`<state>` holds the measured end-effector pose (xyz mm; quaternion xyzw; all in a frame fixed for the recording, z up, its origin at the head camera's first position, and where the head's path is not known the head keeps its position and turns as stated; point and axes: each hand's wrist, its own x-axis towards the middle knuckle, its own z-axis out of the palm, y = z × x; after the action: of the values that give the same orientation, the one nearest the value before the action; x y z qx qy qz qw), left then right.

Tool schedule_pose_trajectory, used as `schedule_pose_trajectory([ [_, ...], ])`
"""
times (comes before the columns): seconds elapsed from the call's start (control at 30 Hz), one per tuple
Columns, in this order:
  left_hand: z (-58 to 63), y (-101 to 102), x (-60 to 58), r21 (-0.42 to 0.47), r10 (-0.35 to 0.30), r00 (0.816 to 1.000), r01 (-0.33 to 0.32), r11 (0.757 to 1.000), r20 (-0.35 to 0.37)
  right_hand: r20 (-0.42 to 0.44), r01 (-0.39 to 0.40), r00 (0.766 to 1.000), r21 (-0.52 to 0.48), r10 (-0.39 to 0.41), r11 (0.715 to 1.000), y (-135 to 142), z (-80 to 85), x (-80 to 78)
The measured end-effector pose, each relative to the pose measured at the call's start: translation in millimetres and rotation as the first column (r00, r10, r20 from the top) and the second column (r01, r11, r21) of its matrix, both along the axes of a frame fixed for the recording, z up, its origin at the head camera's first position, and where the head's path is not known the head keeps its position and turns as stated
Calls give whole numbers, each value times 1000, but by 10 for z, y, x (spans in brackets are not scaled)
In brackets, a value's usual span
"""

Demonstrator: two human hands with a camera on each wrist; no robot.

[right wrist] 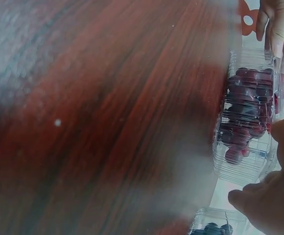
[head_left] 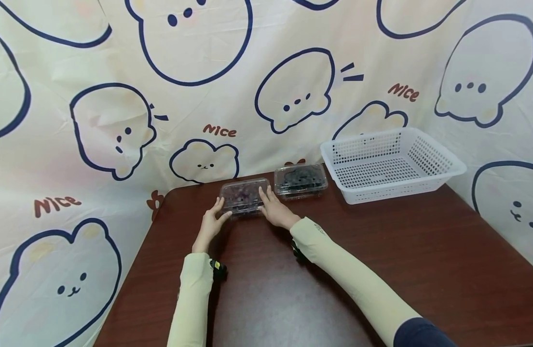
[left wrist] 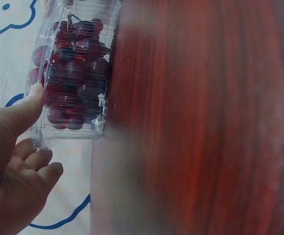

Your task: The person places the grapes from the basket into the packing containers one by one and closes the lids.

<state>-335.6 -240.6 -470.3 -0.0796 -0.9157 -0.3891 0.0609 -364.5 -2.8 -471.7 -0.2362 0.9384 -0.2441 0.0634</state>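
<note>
A clear plastic clamshell box (head_left: 243,195) of red grapes (left wrist: 73,73) stands at the back of the brown table, its lid down. My left hand (head_left: 211,222) grips its left end, thumb on the front edge and fingers at the side. At the right end my right hand (head_left: 278,211) holds the box, with fingertips on the lid's corner and the thumb at the front. The right wrist view shows both hands at opposite ends of the grape box (right wrist: 244,115). Some fingertips are hidden behind the plastic.
Just right of the grapes sits a second clear box (head_left: 300,180) of dark round fruit. A white perforated plastic basket (head_left: 366,196) stands farther right at the back. Behind the table (head_left: 379,250) hangs a cartoon-printed cloth (head_left: 197,111).
</note>
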Motion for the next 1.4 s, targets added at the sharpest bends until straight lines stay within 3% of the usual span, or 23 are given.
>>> schedule_pose_trajectory([
  [0.9, -22, -3, -125, 1, 32, 999, -32, 1000, -33, -32, 61, 998, 18, -60, 998, -71, 36, -76],
  [1.4, -2, 50, -155, 6, 27, 999, -27, 1000, -44, -133, 104, 986, 56, -95, 993, -125, -31, -132],
])
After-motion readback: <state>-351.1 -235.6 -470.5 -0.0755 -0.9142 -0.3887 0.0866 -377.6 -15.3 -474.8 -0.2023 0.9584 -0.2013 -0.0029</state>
